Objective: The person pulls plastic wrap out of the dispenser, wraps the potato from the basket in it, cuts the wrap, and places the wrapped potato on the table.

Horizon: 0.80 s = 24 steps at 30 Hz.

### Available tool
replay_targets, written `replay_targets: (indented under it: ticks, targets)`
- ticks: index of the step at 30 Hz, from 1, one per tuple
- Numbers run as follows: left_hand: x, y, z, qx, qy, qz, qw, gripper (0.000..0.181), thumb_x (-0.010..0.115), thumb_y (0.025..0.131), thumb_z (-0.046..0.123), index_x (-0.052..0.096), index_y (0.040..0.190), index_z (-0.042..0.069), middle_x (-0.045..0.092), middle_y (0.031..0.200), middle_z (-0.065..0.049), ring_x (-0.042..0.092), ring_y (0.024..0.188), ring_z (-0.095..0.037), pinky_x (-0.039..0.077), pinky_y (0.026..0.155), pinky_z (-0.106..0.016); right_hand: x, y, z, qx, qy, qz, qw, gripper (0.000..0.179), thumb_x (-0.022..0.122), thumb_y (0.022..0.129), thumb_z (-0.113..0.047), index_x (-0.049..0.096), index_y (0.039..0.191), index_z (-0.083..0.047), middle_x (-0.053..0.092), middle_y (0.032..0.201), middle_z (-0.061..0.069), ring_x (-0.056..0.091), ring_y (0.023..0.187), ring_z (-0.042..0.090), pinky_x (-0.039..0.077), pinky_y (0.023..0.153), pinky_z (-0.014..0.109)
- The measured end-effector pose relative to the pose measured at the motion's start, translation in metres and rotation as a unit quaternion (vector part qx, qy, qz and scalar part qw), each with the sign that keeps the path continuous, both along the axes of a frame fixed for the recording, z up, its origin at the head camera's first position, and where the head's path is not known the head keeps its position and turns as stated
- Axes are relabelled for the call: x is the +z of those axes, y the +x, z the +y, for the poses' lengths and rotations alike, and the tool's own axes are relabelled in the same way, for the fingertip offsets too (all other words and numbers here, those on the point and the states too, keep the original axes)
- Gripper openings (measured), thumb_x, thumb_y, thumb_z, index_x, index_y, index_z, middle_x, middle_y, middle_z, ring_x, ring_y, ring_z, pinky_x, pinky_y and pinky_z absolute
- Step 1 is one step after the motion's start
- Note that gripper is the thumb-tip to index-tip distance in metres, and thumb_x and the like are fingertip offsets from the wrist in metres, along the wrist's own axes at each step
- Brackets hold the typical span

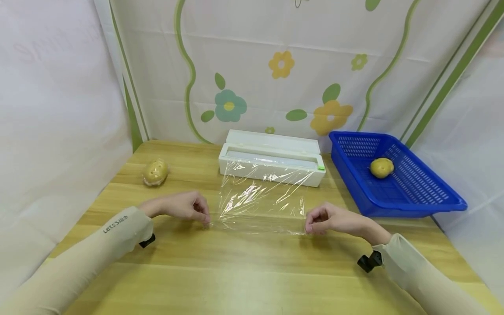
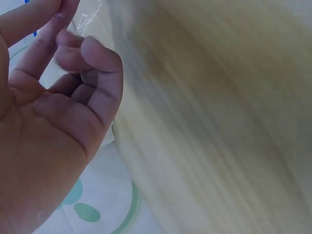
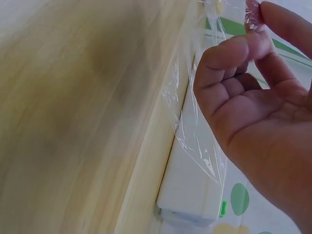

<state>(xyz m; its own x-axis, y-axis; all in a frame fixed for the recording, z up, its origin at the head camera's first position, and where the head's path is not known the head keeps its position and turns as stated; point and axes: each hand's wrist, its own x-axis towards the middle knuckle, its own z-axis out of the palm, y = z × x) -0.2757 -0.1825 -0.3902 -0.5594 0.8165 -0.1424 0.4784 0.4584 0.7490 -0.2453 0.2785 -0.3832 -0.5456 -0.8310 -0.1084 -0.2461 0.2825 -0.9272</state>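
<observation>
A clear sheet of plastic wrap stretches from the white wrap dispenser box toward the front of the table. My left hand pinches the sheet's left front corner between thumb and forefinger. At the opposite corner, my right hand pinches the film the same way; in the right wrist view, wrinkled film shows between its fingertips. The dispenser's lid is raised, and a roll lies inside. A potato in plastic wrap rests on the table beyond my left hand.
At the right back stands a blue plastic basket with one bare potato in it. A green tab sits at the dispenser's right end. Behind the wooden table hangs a white curtain with printed flowers.
</observation>
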Motion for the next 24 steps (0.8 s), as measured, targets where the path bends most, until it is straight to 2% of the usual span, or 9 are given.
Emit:
replay_targets:
  ticks: [3,7,9,12,14,16,20,24]
  targets:
    - [-0.003,0.002,-0.001,0.001,0.001,0.008,1.0000,0.009,0.073,0.091,0.021,0.079,0.087,0.016,0.069,0.084,0.002,0.053,0.073,-0.012,0.043,0.063,-0.024,-0.001,0.002,0.001,0.006,0.016,0.019,0.9997,0.010,0.065,0.095,-0.007,0.071,0.093,0.000,0.060,0.078,0.008,0.046,0.064,0.008,0.037,0.054,0.022]
    - [-0.008,0.005,0.000,0.010,0.000,0.002,0.9999,0.018,0.070,0.093,0.023,0.078,0.079,0.015,0.069,0.080,0.002,0.050,0.065,-0.008,0.042,0.059,-0.022,-0.003,0.005,0.000,0.032,0.011,0.023,0.9992,0.008,0.065,0.094,-0.005,0.072,0.094,-0.001,0.059,0.077,-0.004,0.043,0.062,0.004,0.035,0.052,0.019]
    - [-0.010,0.005,0.001,0.028,-0.003,-0.001,0.9996,0.028,0.066,0.097,0.027,0.077,0.075,0.014,0.069,0.074,0.000,0.044,0.056,-0.005,0.037,0.052,-0.021,-0.003,0.005,-0.001,0.033,0.009,0.020,0.9992,0.009,0.064,0.094,-0.005,0.072,0.094,0.000,0.059,0.077,-0.001,0.043,0.062,0.004,0.034,0.051,0.022]
    - [-0.012,0.004,0.005,0.060,-0.004,0.020,0.9980,0.039,0.059,0.100,0.033,0.075,0.069,0.016,0.065,0.063,-0.003,0.032,0.046,-0.004,0.027,0.045,-0.019,-0.003,0.004,-0.002,0.012,0.012,0.020,0.9997,0.010,0.064,0.095,-0.007,0.071,0.095,0.000,0.060,0.076,0.013,0.044,0.061,0.006,0.034,0.047,0.028]
    - [-0.013,0.003,0.006,0.076,-0.001,0.034,0.9965,0.041,0.060,0.099,0.035,0.074,0.065,0.016,0.063,0.059,-0.004,0.026,0.043,-0.003,0.022,0.043,-0.020,-0.003,0.003,-0.002,-0.004,0.015,0.023,0.9996,0.011,0.064,0.096,-0.008,0.071,0.095,-0.001,0.061,0.080,0.024,0.046,0.061,0.007,0.035,0.046,0.031]
    - [-0.014,0.003,0.006,0.082,0.003,0.045,0.9957,0.040,0.065,0.097,0.033,0.073,0.062,0.016,0.063,0.057,-0.003,0.025,0.043,-0.003,0.021,0.043,-0.020,-0.003,0.002,-0.001,-0.010,0.017,0.027,0.9994,0.011,0.065,0.096,-0.009,0.072,0.095,-0.001,0.060,0.081,0.030,0.046,0.061,0.007,0.036,0.046,0.028]
    - [-0.017,0.005,0.003,0.086,0.009,0.044,0.9952,0.034,0.074,0.090,0.030,0.072,0.060,0.014,0.064,0.058,0.000,0.030,0.045,-0.002,0.025,0.045,-0.019,-0.005,0.003,0.000,-0.006,0.023,0.034,0.9991,0.010,0.065,0.096,-0.009,0.073,0.095,-0.003,0.059,0.079,0.029,0.046,0.061,0.004,0.037,0.051,0.019]
    - [-0.019,0.007,0.000,0.099,0.008,0.049,0.9939,0.028,0.079,0.084,0.033,0.073,0.062,0.016,0.063,0.061,0.002,0.043,0.051,-0.004,0.036,0.050,-0.021,-0.007,0.005,-0.003,-0.021,0.042,0.032,0.9984,0.015,0.064,0.097,-0.013,0.074,0.093,-0.004,0.058,0.072,0.019,0.043,0.058,0.004,0.035,0.049,0.018]
